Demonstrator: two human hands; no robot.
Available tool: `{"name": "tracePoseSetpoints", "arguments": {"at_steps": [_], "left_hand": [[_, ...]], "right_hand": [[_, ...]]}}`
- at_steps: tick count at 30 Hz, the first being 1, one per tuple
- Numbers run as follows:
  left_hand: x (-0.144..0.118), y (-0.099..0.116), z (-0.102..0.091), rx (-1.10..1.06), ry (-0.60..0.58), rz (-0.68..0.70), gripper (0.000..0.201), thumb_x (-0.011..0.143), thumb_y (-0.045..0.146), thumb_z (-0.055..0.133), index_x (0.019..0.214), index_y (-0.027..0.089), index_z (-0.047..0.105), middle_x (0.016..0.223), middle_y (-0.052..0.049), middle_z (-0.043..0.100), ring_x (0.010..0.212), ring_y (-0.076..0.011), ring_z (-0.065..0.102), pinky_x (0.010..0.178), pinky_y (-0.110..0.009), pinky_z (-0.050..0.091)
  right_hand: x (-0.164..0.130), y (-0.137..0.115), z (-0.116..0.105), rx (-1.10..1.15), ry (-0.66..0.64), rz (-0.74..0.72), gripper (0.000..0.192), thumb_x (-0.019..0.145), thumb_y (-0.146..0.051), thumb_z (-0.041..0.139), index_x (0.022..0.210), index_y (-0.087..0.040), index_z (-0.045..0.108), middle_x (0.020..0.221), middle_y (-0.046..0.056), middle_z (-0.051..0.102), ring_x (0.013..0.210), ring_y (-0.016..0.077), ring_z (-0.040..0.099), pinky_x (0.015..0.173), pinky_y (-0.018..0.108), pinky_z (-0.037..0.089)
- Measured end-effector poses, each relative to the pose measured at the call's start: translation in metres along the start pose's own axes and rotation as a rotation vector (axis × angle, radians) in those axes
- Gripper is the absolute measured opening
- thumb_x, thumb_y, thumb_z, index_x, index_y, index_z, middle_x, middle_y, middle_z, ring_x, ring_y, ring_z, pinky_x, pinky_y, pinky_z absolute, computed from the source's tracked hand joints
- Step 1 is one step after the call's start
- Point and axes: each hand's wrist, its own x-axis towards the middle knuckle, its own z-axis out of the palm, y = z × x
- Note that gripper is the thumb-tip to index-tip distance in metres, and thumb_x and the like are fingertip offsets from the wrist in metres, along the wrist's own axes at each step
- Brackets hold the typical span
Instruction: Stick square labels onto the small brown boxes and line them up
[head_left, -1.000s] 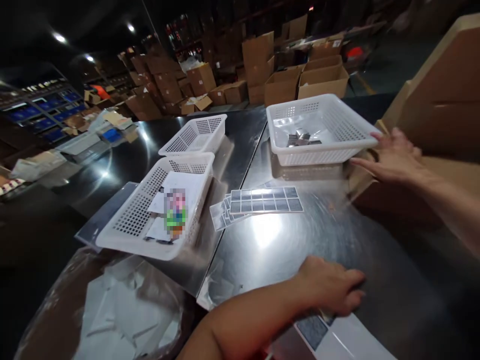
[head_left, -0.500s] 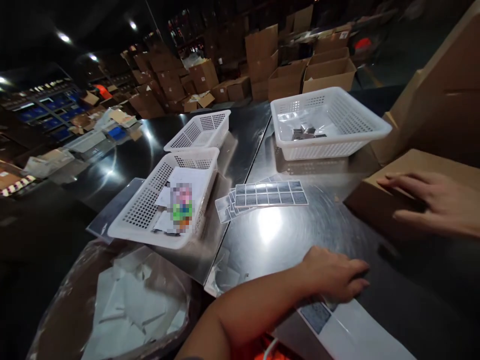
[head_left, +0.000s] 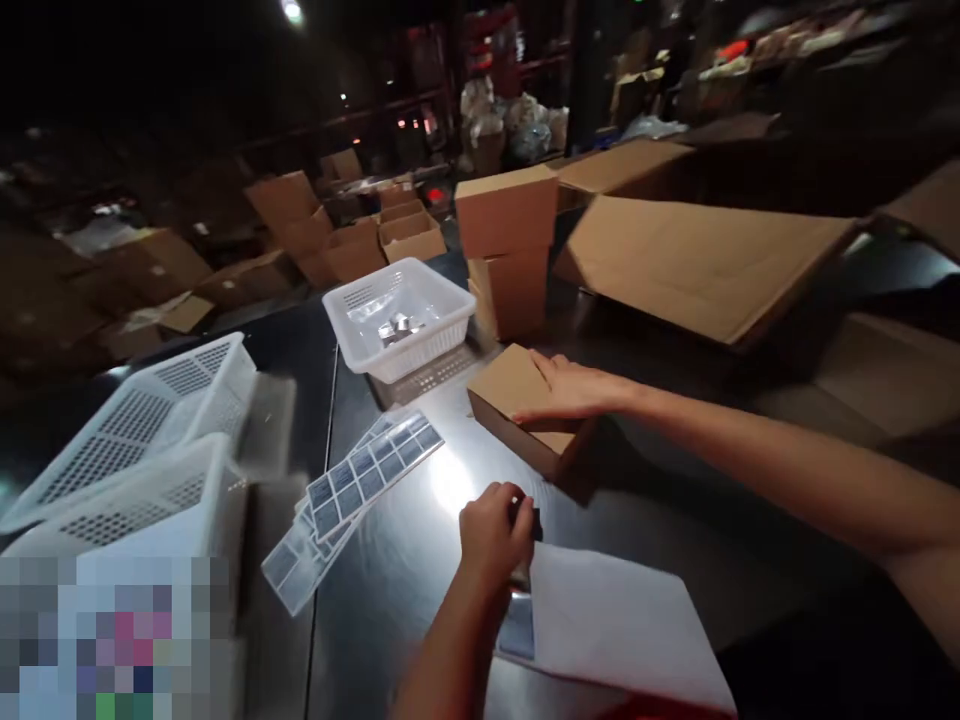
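My right hand (head_left: pixel 564 388) lies across the top of a small brown cardboard box (head_left: pixel 510 385), fingers at its far side and thumb on the near part of the top. Lower down, my left hand (head_left: pixel 489 535) is curled closed beside a white sheet (head_left: pixel 619 610). A small dark thing shows at its fingertips, too unclear to name. Partly under the white sheet is a card with dark grey squares (head_left: pixel 517 628). Left of my left hand, several sheets of grey squares (head_left: pixel 375 470) lie fanned out on the metal table (head_left: pixel 405 560).
A white basket (head_left: pixel 442 335) with small shiny pieces stands at the back. Two more white baskets (head_left: pixel 225 470) are at the left, one with papers. Stacked cartons (head_left: pixel 514 290) and a large carton (head_left: pixel 697 260) stand behind my right hand.
The view has swung right, so the baskets sit farther left. My right hand has come down onto the cardboard box. My left hand's fingers, loosely bent before, are now curled closed near the white sheet.
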Motion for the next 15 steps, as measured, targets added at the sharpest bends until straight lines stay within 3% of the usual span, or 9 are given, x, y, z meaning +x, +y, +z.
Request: {"name": "tracePoseSetpoints", "arguments": {"at_steps": [2,4,6,8,12,15], "left_hand": [[-0.004,0.0,-0.004,0.009,0.044,-0.012,0.024,0.096,0.035,0.051,0.096,0.022,0.072,0.089,-0.005,0.072,0.079,-0.0207,0.069,0.073,-0.031,0.05],[-0.008,0.0,-0.008,-0.008,0.137,-0.048,0.028,0.096,0.035,0.05,0.109,0.02,0.069,0.1,-0.008,0.071,0.085,-0.0208,0.069,0.075,-0.031,0.052],[-0.008,-0.001,-0.012,-0.071,0.285,-0.079,0.039,0.094,0.036,0.053,0.128,0.017,0.061,0.121,-0.013,0.067,0.101,-0.0239,0.069,0.081,-0.033,0.054],[-0.005,-0.002,-0.015,-0.159,0.393,-0.095,0.055,0.092,0.038,0.056,0.143,0.017,0.049,0.141,-0.016,0.058,0.117,-0.027,0.065,0.089,-0.036,0.055],[0.005,-0.002,-0.02,-0.301,0.338,-0.164,0.071,0.09,0.037,0.059,0.155,0.021,0.035,0.152,-0.017,0.049,0.114,-0.0264,0.067,0.088,-0.036,0.057],[0.005,-0.004,-0.022,-0.312,0.33,-0.198,0.07,0.091,0.037,0.058,0.155,0.02,0.035,0.15,-0.018,0.052,0.109,-0.0255,0.07,0.085,-0.034,0.058]], "right_hand": [[-0.002,-0.007,0.007,0.036,-0.1,0.06,0.118,0.061,-0.082,0.076,0.151,-0.014,0.043,0.12,0.024,0.064,0.103,0.0445,0.066,0.082,0.054,0.056],[-0.005,-0.006,0.005,0.076,-0.204,0.064,0.115,0.063,-0.068,0.082,0.156,-0.017,0.036,0.128,0.021,0.06,0.11,0.043,0.064,0.087,0.051,0.055],[-0.008,0.0,-0.002,0.105,-0.278,0.027,0.108,0.063,-0.055,0.085,0.155,-0.023,0.038,0.132,0.015,0.059,0.114,0.037,0.063,0.092,0.044,0.054],[-0.008,0.001,-0.007,0.109,-0.32,0.01,0.109,0.058,-0.054,0.088,0.153,-0.024,0.042,0.137,0.013,0.056,0.121,0.0363,0.059,0.099,0.043,0.052],[0.004,-0.023,-0.001,0.07,-0.271,0.117,0.118,0.062,-0.082,0.071,0.152,-0.014,0.036,0.149,0.024,0.042,0.134,0.0457,0.044,0.107,0.062,0.041],[0.012,-0.045,0.007,0.029,-0.215,0.182,0.122,0.058,-0.078,0.077,0.15,-0.011,0.033,0.146,0.029,0.04,0.132,0.0487,0.042,0.103,0.067,0.039]]}}
